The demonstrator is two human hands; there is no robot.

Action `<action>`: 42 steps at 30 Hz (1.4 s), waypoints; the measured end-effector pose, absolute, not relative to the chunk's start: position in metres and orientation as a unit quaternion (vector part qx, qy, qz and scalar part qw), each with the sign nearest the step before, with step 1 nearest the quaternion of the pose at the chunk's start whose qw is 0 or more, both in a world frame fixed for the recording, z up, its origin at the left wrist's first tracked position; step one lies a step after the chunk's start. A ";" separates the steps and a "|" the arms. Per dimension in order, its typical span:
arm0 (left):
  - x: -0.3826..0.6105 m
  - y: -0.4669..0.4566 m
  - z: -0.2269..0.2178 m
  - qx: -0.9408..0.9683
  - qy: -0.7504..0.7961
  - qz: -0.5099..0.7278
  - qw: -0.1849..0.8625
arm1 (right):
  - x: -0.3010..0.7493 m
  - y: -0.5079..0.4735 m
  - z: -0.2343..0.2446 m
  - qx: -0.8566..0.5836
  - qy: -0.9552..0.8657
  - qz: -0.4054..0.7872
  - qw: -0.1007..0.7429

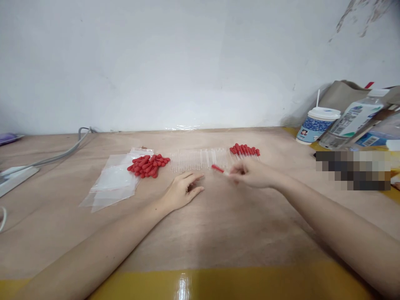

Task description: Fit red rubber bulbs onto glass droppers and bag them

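Note:
My right hand [246, 173] is closed on a dropper [218, 168], whose red rubber bulb points left; the hand is slightly blurred and hides the rest of it. My left hand [184, 190] rests on the table with thumb and fingers apart, holding nothing. Just beyond it lies a row of clear glass tubes [200, 159], side by side. A heap of loose red rubber bulbs [146, 165] sits to the left of the tubes. At the right end of the row, several droppers with red bulbs [244, 150] lie together behind my right hand.
Clear plastic bags [114, 177] lie flat under and beside the bulb heap. Grey cables [62, 155] run along the far left. On the right stand a blue-and-white paper cup [317, 126] with a straw and a tilted plastic bottle [354, 118]. A white wall [187, 62] closes the back.

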State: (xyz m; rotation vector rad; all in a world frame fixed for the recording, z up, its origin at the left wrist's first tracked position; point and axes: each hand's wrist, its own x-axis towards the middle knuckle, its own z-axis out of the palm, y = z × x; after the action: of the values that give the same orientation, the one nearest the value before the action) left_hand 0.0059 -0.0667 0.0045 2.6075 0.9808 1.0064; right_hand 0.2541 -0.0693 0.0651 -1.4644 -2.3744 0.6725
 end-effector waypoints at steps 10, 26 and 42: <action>0.007 -0.064 0.003 0.897 0.300 0.313 0.090 | 0.304 -0.001 0.035 -0.781 -0.581 0.045 0.227; 0.008 -0.064 0.004 0.901 0.304 0.297 0.091 | 0.293 -0.006 0.027 -0.760 -0.615 -0.016 0.211; 0.008 -0.063 0.004 0.909 0.281 0.294 0.088 | 0.227 0.017 0.027 -0.755 -0.651 -0.044 0.066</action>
State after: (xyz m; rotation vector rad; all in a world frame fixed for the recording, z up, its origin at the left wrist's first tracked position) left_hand 0.0078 -0.0633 0.0041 2.7069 0.8370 0.8763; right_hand 0.2269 0.0168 0.0270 -2.2778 -1.9635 -0.1320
